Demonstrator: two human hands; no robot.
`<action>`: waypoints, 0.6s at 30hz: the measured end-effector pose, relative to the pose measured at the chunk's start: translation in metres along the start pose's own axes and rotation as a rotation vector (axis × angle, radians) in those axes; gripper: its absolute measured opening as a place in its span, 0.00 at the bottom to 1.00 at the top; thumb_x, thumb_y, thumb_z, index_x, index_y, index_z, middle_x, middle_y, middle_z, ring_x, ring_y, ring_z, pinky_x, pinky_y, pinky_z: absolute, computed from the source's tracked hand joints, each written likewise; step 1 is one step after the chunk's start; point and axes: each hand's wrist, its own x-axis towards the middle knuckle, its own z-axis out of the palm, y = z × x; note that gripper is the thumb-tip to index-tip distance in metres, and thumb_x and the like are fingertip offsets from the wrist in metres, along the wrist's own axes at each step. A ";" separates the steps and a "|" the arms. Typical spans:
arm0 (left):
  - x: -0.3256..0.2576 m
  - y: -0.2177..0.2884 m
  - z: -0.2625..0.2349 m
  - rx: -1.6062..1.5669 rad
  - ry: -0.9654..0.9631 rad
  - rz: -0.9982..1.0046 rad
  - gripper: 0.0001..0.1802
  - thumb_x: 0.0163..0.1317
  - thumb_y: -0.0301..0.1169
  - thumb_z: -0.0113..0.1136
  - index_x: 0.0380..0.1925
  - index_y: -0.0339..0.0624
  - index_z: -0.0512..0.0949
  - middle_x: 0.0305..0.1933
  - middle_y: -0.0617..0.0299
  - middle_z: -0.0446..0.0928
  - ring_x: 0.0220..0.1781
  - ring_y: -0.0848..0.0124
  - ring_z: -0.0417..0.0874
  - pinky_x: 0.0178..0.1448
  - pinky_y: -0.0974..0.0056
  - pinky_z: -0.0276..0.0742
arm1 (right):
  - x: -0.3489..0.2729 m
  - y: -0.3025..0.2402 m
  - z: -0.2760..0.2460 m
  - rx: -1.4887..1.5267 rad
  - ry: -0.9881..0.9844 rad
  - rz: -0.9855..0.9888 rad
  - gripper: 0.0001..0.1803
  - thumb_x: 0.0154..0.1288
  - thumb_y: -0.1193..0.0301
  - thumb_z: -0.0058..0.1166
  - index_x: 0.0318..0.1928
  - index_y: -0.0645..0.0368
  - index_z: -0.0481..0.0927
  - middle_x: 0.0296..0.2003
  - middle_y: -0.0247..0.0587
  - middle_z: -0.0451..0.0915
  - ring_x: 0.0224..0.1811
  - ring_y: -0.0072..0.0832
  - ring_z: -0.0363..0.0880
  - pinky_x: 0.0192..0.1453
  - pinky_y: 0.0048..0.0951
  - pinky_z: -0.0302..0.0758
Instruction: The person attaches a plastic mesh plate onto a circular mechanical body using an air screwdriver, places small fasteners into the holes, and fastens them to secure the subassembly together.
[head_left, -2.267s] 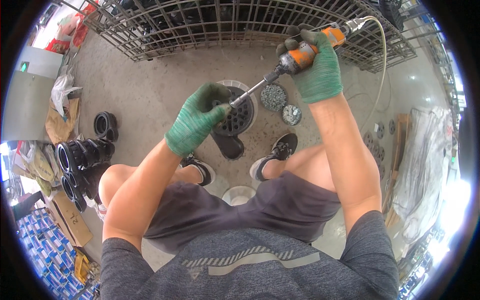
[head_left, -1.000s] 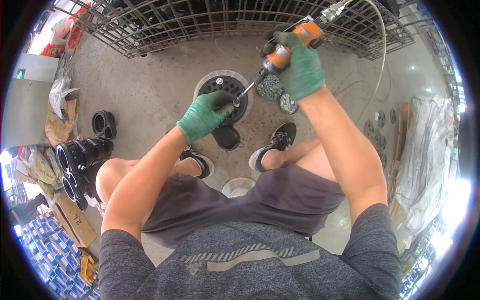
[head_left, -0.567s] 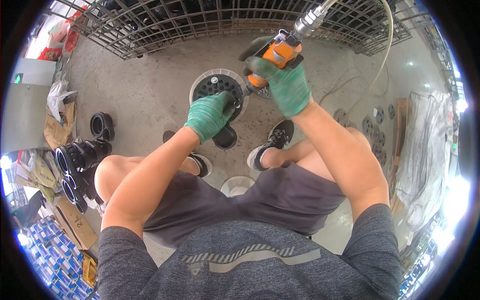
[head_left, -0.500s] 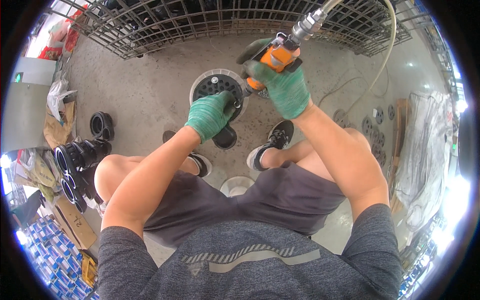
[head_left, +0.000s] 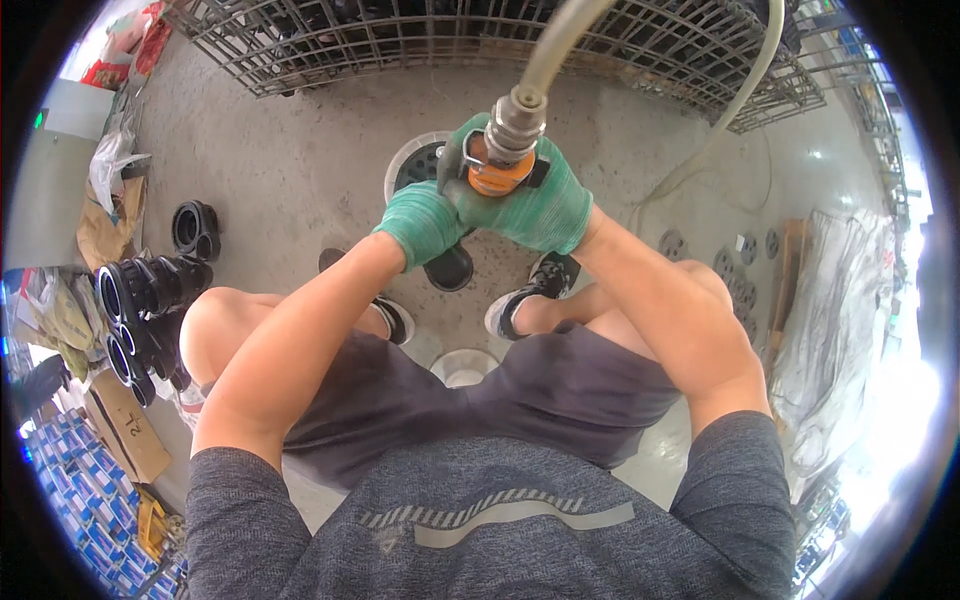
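My right hand (head_left: 548,205), in a green glove, is wrapped round an orange air tool (head_left: 497,180). The tool stands nearly upright, its silver hose fitting (head_left: 517,122) toward me, so its tip is hidden below. Close against it, my gloved left hand (head_left: 420,222) is bent over a black perforated part (head_left: 415,168). The left fingers are curled and largely covered, so what they grip cannot be made out. The black part rests in a pale round holder (head_left: 397,163) on the floor. A short black pipe end (head_left: 450,268) juts out on my side.
A pale hose (head_left: 768,55) loops from the tool to the right. Wire cages (head_left: 400,45) line the far side. Black ring-shaped fittings (head_left: 150,290) are stacked at the left. Perforated discs (head_left: 735,280) and a whitish sack (head_left: 840,320) lie at the right.
My right hand has brought the air tool left and toward me, turning it from slanted to nearly upright over the black part. My left hand has stayed about in place.
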 end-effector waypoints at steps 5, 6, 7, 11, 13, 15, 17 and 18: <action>0.006 -0.006 0.011 -0.164 -0.028 -0.059 0.16 0.63 0.44 0.63 0.35 0.41 0.84 0.32 0.48 0.84 0.37 0.48 0.85 0.43 0.50 0.79 | -0.003 0.004 0.000 -0.039 0.008 0.047 0.15 0.55 0.80 0.68 0.43 0.56 0.82 0.40 0.32 0.84 0.44 0.21 0.81 0.53 0.28 0.80; 0.006 -0.008 0.014 -0.175 -0.016 -0.049 0.16 0.62 0.43 0.64 0.36 0.41 0.84 0.33 0.48 0.84 0.37 0.48 0.85 0.43 0.50 0.79 | -0.003 0.004 -0.001 -0.046 0.000 0.076 0.15 0.56 0.80 0.68 0.44 0.56 0.82 0.41 0.32 0.84 0.44 0.21 0.81 0.53 0.28 0.80; 0.004 -0.012 0.014 -0.181 0.001 -0.045 0.16 0.62 0.43 0.64 0.36 0.40 0.84 0.33 0.48 0.84 0.37 0.48 0.85 0.43 0.50 0.79 | -0.002 0.003 0.001 -0.049 -0.014 0.101 0.16 0.56 0.80 0.68 0.45 0.57 0.81 0.41 0.32 0.84 0.44 0.22 0.81 0.53 0.28 0.80; 0.009 -0.005 0.008 -0.103 -0.081 -0.017 0.15 0.63 0.41 0.64 0.39 0.40 0.83 0.35 0.46 0.84 0.39 0.47 0.85 0.45 0.50 0.79 | -0.004 0.003 -0.004 0.062 0.037 0.087 0.17 0.57 0.79 0.66 0.48 0.58 0.80 0.42 0.33 0.84 0.44 0.22 0.82 0.53 0.29 0.80; 0.006 0.014 -0.014 -0.064 -0.147 -0.116 0.15 0.63 0.40 0.63 0.42 0.40 0.82 0.36 0.45 0.84 0.40 0.45 0.84 0.45 0.50 0.79 | 0.000 -0.014 -0.011 -0.075 0.068 0.034 0.17 0.59 0.77 0.65 0.50 0.59 0.79 0.43 0.35 0.85 0.45 0.23 0.82 0.53 0.29 0.81; 0.004 0.019 -0.024 -0.159 -0.121 -0.137 0.17 0.65 0.38 0.62 0.49 0.40 0.79 0.38 0.42 0.83 0.42 0.44 0.84 0.47 0.50 0.79 | 0.007 -0.030 -0.019 0.075 0.081 -0.050 0.15 0.60 0.75 0.65 0.49 0.60 0.79 0.41 0.38 0.85 0.40 0.24 0.83 0.46 0.28 0.83; 0.007 0.012 -0.031 -0.483 -0.156 -0.306 0.19 0.67 0.29 0.53 0.58 0.38 0.74 0.44 0.49 0.82 0.47 0.56 0.84 0.52 0.55 0.78 | 0.011 -0.043 -0.032 0.179 0.202 0.009 0.15 0.61 0.74 0.66 0.48 0.61 0.79 0.38 0.40 0.84 0.34 0.24 0.84 0.37 0.27 0.83; 0.009 0.021 -0.044 -0.731 -0.179 -0.378 0.20 0.67 0.27 0.51 0.59 0.36 0.73 0.46 0.50 0.81 0.50 0.59 0.84 0.55 0.56 0.79 | 0.008 -0.038 -0.039 0.233 0.285 0.037 0.15 0.61 0.74 0.65 0.47 0.61 0.79 0.36 0.41 0.84 0.29 0.25 0.84 0.31 0.26 0.82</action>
